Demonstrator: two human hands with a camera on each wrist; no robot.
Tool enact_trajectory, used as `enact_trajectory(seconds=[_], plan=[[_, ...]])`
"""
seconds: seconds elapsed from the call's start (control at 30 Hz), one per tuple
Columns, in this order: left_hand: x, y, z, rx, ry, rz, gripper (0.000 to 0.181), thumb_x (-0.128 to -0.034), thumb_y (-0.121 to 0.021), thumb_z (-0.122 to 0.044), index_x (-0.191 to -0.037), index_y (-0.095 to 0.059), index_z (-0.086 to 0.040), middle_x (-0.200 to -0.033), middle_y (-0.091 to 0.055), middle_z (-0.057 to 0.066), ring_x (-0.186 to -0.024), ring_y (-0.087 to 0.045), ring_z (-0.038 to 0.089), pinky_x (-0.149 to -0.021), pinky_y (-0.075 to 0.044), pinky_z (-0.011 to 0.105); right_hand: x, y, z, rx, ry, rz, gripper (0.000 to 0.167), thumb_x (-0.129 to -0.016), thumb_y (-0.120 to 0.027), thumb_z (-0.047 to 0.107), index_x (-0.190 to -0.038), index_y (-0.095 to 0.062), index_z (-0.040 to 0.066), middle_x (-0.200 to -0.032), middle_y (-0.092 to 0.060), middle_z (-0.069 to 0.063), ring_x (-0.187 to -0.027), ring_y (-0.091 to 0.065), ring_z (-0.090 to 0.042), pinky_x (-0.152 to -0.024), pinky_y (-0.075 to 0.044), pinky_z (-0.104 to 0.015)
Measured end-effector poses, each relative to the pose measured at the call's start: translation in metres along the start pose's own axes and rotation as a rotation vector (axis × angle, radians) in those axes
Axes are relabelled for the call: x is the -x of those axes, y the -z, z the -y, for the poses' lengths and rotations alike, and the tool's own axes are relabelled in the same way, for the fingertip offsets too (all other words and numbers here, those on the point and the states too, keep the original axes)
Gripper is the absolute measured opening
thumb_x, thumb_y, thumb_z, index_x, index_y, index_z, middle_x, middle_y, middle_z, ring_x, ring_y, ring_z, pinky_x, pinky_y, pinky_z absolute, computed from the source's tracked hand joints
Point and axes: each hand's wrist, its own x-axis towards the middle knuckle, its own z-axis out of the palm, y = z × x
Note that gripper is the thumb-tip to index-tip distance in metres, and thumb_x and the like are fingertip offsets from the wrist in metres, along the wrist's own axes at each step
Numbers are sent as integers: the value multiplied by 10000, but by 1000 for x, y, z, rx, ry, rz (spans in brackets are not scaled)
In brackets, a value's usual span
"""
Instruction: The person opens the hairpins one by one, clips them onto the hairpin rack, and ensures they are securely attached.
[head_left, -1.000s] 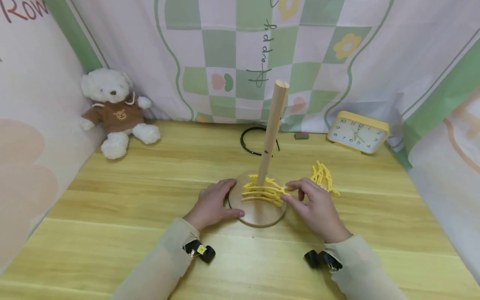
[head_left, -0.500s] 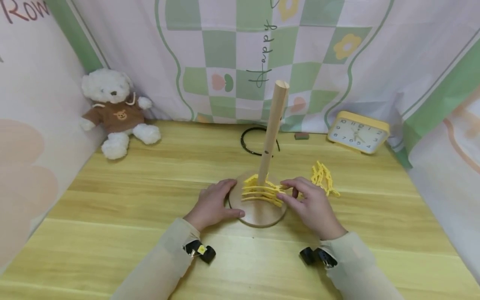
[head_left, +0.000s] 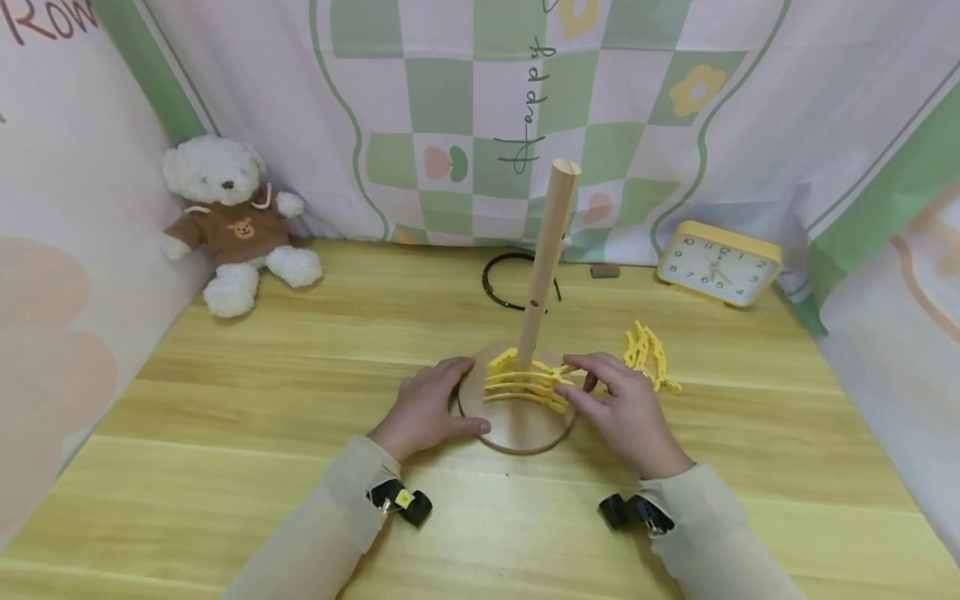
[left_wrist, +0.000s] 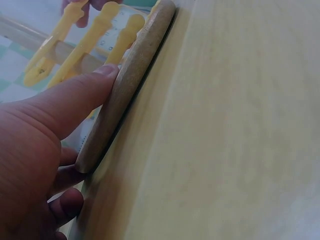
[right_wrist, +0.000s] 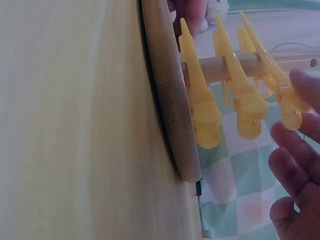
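A wooden post (head_left: 550, 250) rises from a round wooden base (head_left: 517, 437). Around its foot lie several yellow curved pieces (head_left: 517, 386), stacked in layers just above the base. The left hand (head_left: 431, 408) grips the base's left edge, its thumb (left_wrist: 90, 92) on the rim in the left wrist view. At the right end of the top yellow piece, the right hand (head_left: 626, 412) pinches it between thumb and index finger. In the right wrist view three layered yellow pieces (right_wrist: 245, 100) stand apart along the post, the outermost one at the fingertips.
More yellow pieces (head_left: 651, 358) lie on the table right of the base, behind the right hand. Behind the post are a black ring (head_left: 491, 287) and a small dark block (head_left: 604, 272). A yellow clock (head_left: 718, 262) stands back right, a white plush bear (head_left: 236, 225) back left.
The right hand has shifted slightly left towards the post, and the yellow piece it pinches has moved with it. The left hand stays on the base.
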Motion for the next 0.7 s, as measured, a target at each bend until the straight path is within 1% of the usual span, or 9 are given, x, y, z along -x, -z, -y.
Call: enact_trajectory(seconds=[0.13,0.3,0.5,0.57,0.7], plan=[[0,1,0,-2,0,3,1000,-770,-810,-569,-1561,-363,-150,-1605,-361,33,-1411,-387,317,-1114,-271,546,2,2,-2,-26,-36,-11,446,-840,-831,232,-1245,-691,108,-1152,-677,41,-889,-569,-90,-705,-486,-333],[0,1,-1,-1,-8,-2,1001,-768,-807,-576,-1555,-370,-139,-1598,-372,44,-1404,-396,320,-1098,-285,554,9,7,-10,-34,-58,-36,416,-850,-823,203,-1229,-692,93,-1161,-664,25,-933,-561,-115,-713,-477,-307],[1,1,-1,-1,-2,0,1002,-769,-805,-579,-1558,-367,-144,-1600,-370,39,-1408,-391,309,-1093,-290,538,18,18,-27,-21,-144,-85,358,-868,-804,177,-1195,-700,72,-1120,-672,-19,-911,-573,-139,-760,-453,-234],[1,2,-2,2,-6,-4,997,-769,-808,-574,-1554,-374,-138,-1595,-377,46,-1404,-395,313,-1089,-293,545,21,22,-34,-10,-168,-96,346,-875,-797,173,-1190,-701,67,-1118,-673,-22,-907,-578,-128,-777,-457,-188],[2,2,-3,8,-9,-10,990,-769,-814,-561,-1548,-381,-130,-1590,-385,54,-1401,-397,321,-1095,-288,554,24,29,-46,-15,-202,-115,321,-884,-786,149,-1175,-703,44,-1116,-671,-39,-901,-583,-80,-766,-474,-104]])
